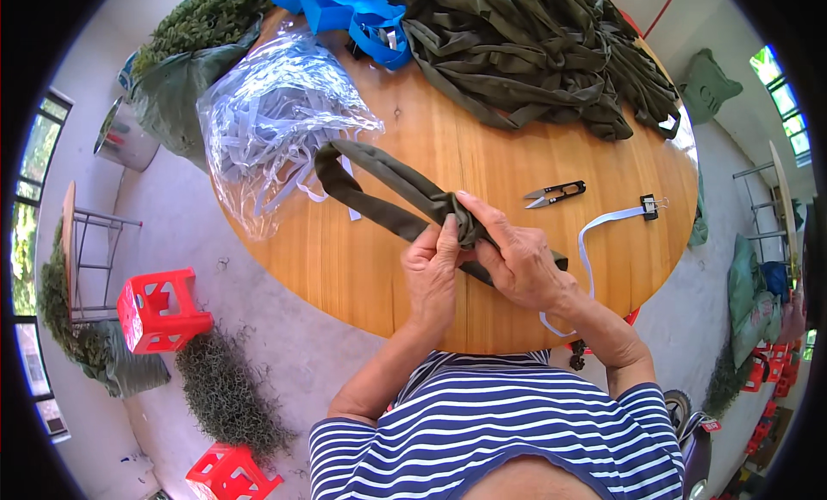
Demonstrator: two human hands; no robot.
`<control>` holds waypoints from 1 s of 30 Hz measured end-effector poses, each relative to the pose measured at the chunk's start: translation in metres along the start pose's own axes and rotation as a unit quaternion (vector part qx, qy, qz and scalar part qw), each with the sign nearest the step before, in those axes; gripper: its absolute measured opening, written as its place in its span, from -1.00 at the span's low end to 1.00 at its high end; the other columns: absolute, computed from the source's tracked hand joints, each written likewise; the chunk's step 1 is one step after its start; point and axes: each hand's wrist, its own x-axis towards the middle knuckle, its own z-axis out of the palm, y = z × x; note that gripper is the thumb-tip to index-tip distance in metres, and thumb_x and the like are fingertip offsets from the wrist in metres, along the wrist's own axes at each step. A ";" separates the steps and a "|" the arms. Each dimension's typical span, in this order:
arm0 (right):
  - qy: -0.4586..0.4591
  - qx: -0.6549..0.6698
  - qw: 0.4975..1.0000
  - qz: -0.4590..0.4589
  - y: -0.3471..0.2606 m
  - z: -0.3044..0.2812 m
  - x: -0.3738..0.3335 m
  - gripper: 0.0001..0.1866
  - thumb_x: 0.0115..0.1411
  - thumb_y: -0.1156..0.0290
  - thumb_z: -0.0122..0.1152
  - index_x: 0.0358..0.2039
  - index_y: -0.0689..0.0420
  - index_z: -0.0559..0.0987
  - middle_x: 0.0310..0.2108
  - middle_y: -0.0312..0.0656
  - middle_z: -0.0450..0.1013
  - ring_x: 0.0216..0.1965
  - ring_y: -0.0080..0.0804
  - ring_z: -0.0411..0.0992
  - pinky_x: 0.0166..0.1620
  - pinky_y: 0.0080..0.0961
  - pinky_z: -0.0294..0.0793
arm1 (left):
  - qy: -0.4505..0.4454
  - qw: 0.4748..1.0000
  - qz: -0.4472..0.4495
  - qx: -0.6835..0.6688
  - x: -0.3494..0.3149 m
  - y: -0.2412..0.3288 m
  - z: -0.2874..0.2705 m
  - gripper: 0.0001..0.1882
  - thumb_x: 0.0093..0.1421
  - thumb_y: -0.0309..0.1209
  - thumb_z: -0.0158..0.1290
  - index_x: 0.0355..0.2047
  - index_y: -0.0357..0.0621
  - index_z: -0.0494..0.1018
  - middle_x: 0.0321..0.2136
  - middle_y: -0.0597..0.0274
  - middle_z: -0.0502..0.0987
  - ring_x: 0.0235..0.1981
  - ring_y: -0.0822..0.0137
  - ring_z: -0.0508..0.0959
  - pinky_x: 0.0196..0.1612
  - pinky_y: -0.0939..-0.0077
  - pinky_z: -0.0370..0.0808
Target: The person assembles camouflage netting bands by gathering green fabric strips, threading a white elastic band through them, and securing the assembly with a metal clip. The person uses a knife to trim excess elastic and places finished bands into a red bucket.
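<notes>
A dark olive fabric strip [398,178] is bunched into a gathered, knot-like part, and both my hands are closed on it. From there a long loop stretches away to the upper left, above the table. My left hand [429,276] pinches the near left side of the bunch between thumb and fingers. On the right side, my right hand [524,260] grips it, its index finger laid along the top. A tail of the fabric shows under my right hand. A white elastic band [612,217] runs from a black binder clip [649,209] and passes beneath my right wrist.
Thread snips [570,191] lie right of my hands on the round wooden table [345,276]. Behind are a clear bag of white elastic strips [284,112], a blue bag [345,13] and a dark olive fabric pile [517,52]. Red stools [146,315] and greenery [224,397] are on the floor.
</notes>
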 end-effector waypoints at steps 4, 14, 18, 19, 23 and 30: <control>-0.007 -0.035 0.998 -0.052 0.006 -0.018 -0.005 -0.58 0.02 0.54 0.04 -0.05 0.11 0.33 -0.29 -0.07 0.45 -0.39 -0.18 0.47 -0.39 -0.39 0.43 | -0.022 0.999 -0.040 -0.005 0.011 0.028 -0.006 -0.79 0.22 -0.35 -0.12 -0.29 -0.25 0.38 -0.39 0.15 0.51 -0.38 0.45 0.52 -0.30 0.49 0.53; -0.022 0.048 0.994 0.094 -0.009 -0.014 -0.012 -0.67 0.03 0.51 0.07 -0.14 0.10 0.36 -0.46 -0.12 0.44 -0.50 -0.21 0.43 -0.45 -0.42 0.36 | 0.027 0.998 -0.043 -0.047 0.003 0.005 -0.002 -0.79 0.18 -0.33 -0.03 -0.39 -0.25 0.42 -0.44 0.18 0.53 -0.45 0.46 0.53 -0.44 0.62 0.49; -0.089 -0.002 0.983 0.159 -0.011 -0.028 -0.008 -0.75 0.05 0.42 0.10 -0.21 0.11 0.40 -0.59 -0.14 0.39 -0.59 -0.25 0.37 -0.51 -0.43 0.29 | 0.038 0.997 -0.007 -0.060 0.013 0.016 -0.008 -0.81 0.18 -0.34 -0.04 -0.37 -0.24 0.43 -0.44 0.19 0.54 -0.47 0.44 0.54 -0.48 0.62 0.49; -0.123 -0.041 0.982 0.134 -0.008 -0.033 -0.012 -0.76 0.05 0.39 0.10 -0.23 0.12 0.41 -0.60 -0.14 0.39 -0.58 -0.25 0.37 -0.50 -0.43 0.29 | 0.043 0.998 0.010 -0.053 0.018 0.024 -0.012 -0.81 0.19 -0.35 -0.05 -0.37 -0.24 0.43 -0.44 0.18 0.54 -0.48 0.43 0.55 -0.48 0.62 0.49; -0.205 -0.067 0.966 0.143 -0.003 -0.050 -0.030 -0.76 0.04 0.32 0.13 -0.31 0.16 0.43 -0.58 -0.16 0.39 -0.56 -0.28 0.39 -0.49 -0.45 0.31 | 0.033 0.995 0.089 -0.031 0.038 0.058 -0.046 -0.77 0.21 -0.38 -0.10 -0.33 -0.36 0.38 -0.41 0.08 0.51 -0.41 0.27 0.55 -0.33 0.42 0.55; -0.044 -0.072 0.995 0.051 -0.012 -0.038 -0.007 -0.73 -0.02 0.25 0.19 -0.40 0.19 0.47 -0.34 -0.17 0.39 -0.21 -0.23 0.32 -0.13 -0.32 0.22 | 0.038 0.997 0.073 -0.011 0.027 0.042 -0.016 -0.79 0.19 -0.38 -0.07 -0.34 -0.32 0.43 -0.47 0.16 0.53 -0.50 0.40 0.55 -0.53 0.50 0.56</control>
